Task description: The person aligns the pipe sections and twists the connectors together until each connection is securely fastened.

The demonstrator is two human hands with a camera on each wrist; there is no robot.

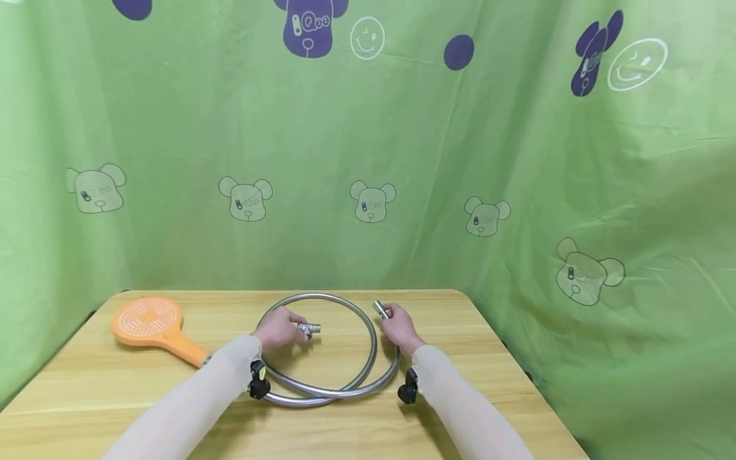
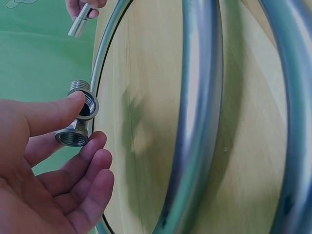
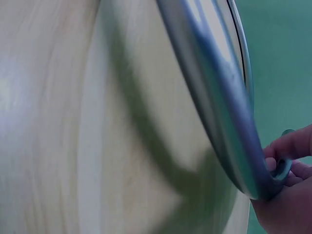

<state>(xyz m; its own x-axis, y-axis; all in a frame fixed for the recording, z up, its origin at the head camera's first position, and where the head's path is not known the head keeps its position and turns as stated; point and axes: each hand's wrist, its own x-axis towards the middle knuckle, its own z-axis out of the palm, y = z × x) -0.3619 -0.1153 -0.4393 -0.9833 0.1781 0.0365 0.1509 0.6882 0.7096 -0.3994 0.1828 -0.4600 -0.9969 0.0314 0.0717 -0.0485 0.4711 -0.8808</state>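
Observation:
My left hand pinches a small metal tee fitting between thumb and fingers. Its threaded end and two round openings show in the left wrist view. To the right, my right hand grips the end of a silver shower hose, just below its metal connector. The connector points up and to the left, apart from the fitting. In the right wrist view the hose curves up to the fingers, which are partly cut off by the frame edge. The hose lies in loops between and under my hands.
An orange hand shower head lies at the left of the wooden table, its handle end partly behind my left sleeve. Green printed curtain hangs behind and at both sides of the table.

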